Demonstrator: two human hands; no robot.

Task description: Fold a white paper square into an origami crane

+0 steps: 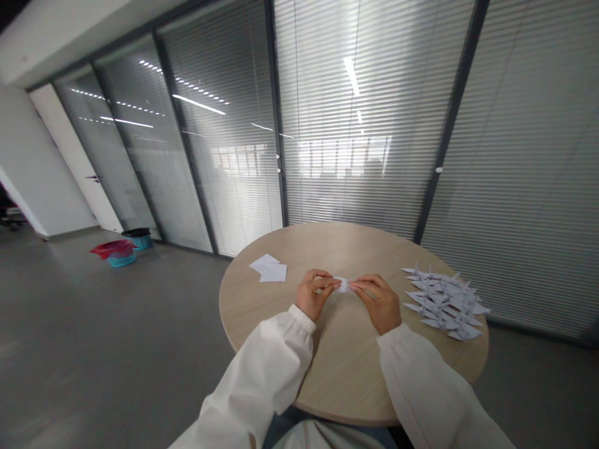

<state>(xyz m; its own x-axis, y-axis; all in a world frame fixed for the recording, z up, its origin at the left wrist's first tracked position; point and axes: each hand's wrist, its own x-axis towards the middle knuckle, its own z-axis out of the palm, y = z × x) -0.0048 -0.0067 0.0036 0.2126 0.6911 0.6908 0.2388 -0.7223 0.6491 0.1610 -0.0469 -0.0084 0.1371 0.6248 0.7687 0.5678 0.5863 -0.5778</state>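
1. Small white folded paper (343, 285), one: above the middle of the round desk (346, 362), between your fingertips; whether it touches the top, cannot tell
2. Left hand (312, 298): fingers and thumb nearly closed, pinching the paper's left end
3. Right hand (382, 307): likewise pinched, at the right end
4. Handling, as judged: very light, thin, crisp along its creases, easily crushed; best taken by opposite edges, with light pressure from your fingertips
5. White paper sheets (274, 273): flat, straight-edged, smooth, overlapping, on the desk to your left
6. Folded paper figures (444, 302): white, sharp-pointed, angular, closely grouped to your right; likely stiff at the folds, delicate at the tips
7. Desk: pale wood-grain top, rounded edge
8. Your sleeves (276, 349): white, soft, loose, gathered at the cuffs
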